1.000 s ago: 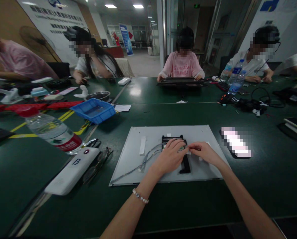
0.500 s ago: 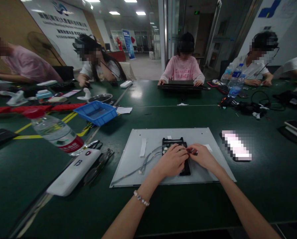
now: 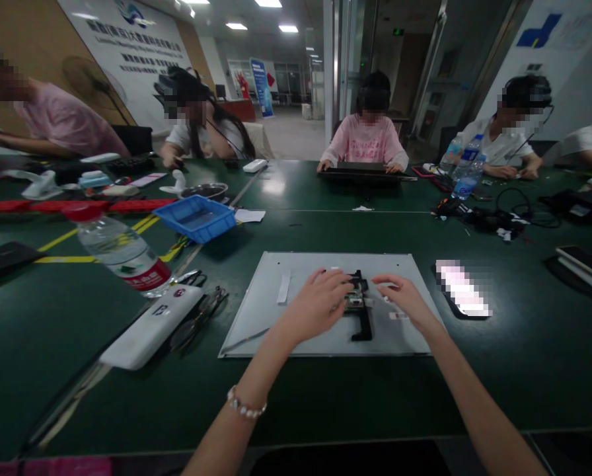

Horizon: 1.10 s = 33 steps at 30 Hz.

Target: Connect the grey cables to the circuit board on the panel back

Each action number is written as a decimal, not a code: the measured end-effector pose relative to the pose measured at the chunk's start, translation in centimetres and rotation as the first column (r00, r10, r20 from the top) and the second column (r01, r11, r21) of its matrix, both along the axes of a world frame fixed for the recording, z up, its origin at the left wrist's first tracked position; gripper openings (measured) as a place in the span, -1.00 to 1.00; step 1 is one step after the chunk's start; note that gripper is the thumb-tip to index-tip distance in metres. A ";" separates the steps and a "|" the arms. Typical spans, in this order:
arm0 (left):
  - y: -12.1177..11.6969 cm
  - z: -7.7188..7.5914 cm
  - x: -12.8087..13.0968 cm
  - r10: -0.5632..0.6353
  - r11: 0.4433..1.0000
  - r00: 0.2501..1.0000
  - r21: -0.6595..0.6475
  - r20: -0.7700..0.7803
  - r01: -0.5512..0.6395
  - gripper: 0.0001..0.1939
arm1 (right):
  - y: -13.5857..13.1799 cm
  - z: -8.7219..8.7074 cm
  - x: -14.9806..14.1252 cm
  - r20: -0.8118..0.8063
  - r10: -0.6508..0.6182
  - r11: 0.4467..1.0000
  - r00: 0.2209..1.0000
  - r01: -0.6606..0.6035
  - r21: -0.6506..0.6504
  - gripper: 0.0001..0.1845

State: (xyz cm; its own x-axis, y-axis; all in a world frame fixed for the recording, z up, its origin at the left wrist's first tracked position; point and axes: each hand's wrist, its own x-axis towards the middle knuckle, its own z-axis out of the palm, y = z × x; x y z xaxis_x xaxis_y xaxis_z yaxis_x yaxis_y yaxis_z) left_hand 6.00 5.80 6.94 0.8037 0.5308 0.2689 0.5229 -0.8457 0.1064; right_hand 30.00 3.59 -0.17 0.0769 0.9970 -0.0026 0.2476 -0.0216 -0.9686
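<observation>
Light pressure suited your left hand (image 3: 312, 309), half-curled over the black bracket (image 3: 363, 328), grip hidden; your right hand (image 3: 409, 301), part-open beside it, looked empty.

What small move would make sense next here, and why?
Probably easing the left hand aside: from this view it covers the left part of the black frame and board, while the right hand is off to their right, leaving only that side visible.
</observation>
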 end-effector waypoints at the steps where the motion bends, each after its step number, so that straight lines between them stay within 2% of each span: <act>1: 0.9 0.1 -1.2 0.062 0.998 0.997 -0.030 0.036 -0.061 -0.66 | -0.1 0.2 0.0 -0.012 -0.017 1.000 1.000 0.017 -0.003 -0.69; 3: 3.2 -0.7 -4.1 0.227 0.973 0.965 -0.085 0.133 -0.217 -0.64 | -0.2 0.4 -0.1 -0.021 -0.023 1.000 1.000 0.023 -0.001 -0.68; 5: 5.6 -2.2 -6.9 0.360 0.930 0.909 -0.157 0.208 -0.333 -0.60 | -0.4 0.5 -0.3 -0.014 -0.004 1.000 1.000 0.004 0.006 -0.69; 7: 7.5 -4.1 -9.2 0.438 0.890 0.873 -0.241 0.214 -0.387 -0.59 | -0.4 0.6 -0.5 -0.004 0.021 1.000 1.000 -0.021 0.010 -0.71; 10: 8.8 -6.3 -11.1 0.453 0.860 0.869 -0.356 0.199 -0.367 -0.60 | -0.4 0.7 -0.6 0.020 0.052 0.999 0.998 -0.052 -0.001 -0.73; 13: 8.7 -7.3 -11.2 0.422 0.868 0.886 -0.369 0.191 -0.334 -0.65 | -0.3 0.5 -0.6 0.031 0.071 0.997 0.997 -0.071 0.002 -0.73; 18: 8.2 -7.4 -10.4 0.449 0.876 0.860 -0.310 0.243 -0.369 -0.74 | -0.2 0.1 -0.5 0.046 0.097 0.995 0.994 -0.098 0.004 -0.73; 20: 8.2 -7.2 -10.4 0.479 0.867 0.828 -0.307 0.292 -0.393 -0.76 | -0.2 0.0 -0.6 0.054 0.101 0.995 0.993 -0.102 0.019 -0.73; 23: 8.0 -6.1 -10.7 0.580 0.807 0.699 -0.407 0.417 -0.428 -0.74 | -0.1 -0.2 -0.6 0.064 0.102 0.994 0.993 -0.104 0.036 -0.74; 25: 7.5 -5.2 -10.8 0.644 0.756 0.603 -0.513 0.471 -0.406 -0.70 | -0.1 -0.4 -0.7 0.077 0.101 0.994 0.992 -0.103 0.032 -0.74; 26: 7.2 -4.8 -10.8 0.659 0.739 0.582 -0.553 0.477 -0.385 -0.69 | -0.1 -0.4 -0.7 0.086 0.097 0.995 0.992 -0.100 0.028 -0.74; 27: 6.8 -4.4 -10.7 0.663 0.730 0.584 -0.576 0.468 -0.367 -0.69 | -0.1 -0.5 -0.7 0.096 0.094 0.995 0.991 -0.097 0.022 -0.74; 29: 5.8 -4.1 -10.4 0.642 0.732 0.648 -0.579 0.410 -0.360 -0.70 | -0.2 -0.5 -0.8 0.117 0.090 0.996 0.989 -0.091 0.011 -0.72; 33: 4.3 -4.6 -9.6 0.537 0.799 0.814 -0.446 0.224 -0.404 -0.75 | -0.3 -0.5 -0.9 0.144 0.085 0.996 0.986 -0.089 0.016 -0.72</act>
State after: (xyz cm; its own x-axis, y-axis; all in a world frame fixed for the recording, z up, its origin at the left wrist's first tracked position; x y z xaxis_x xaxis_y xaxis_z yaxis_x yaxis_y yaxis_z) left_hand -3.59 10.05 2.34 0.3270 0.9284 0.1765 0.7226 -0.3660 0.5864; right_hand 29.15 3.34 -0.69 -0.0121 0.9996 0.0243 0.3833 0.0271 -0.9232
